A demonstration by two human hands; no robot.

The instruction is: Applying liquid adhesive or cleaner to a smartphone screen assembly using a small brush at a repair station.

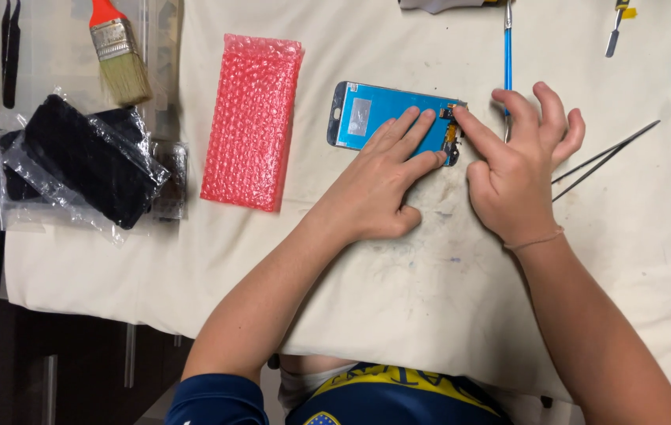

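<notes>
Both hands on a blue-backed phone screen panel, flat on the cloth-covered tabletop.

My left hand point(382, 185) lies flat, fingers pressing the glossy rectangular panel point(378, 116) (its right edge carries a small orange flex strip), gripping nothing. My right hand point(520, 169) is spread wide, forefinger tip on the panel's upper right corner. The cream cloth on the tabletop point(430, 299) is smudged grey under my wrists. Left of the panel lies a pink bubble-wrap pouch point(253, 122); thin metal tweezers point(604, 156) rest just right of my right hand.

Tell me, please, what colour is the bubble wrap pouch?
The pouch is pinkish red, clearest in the head view.
</notes>
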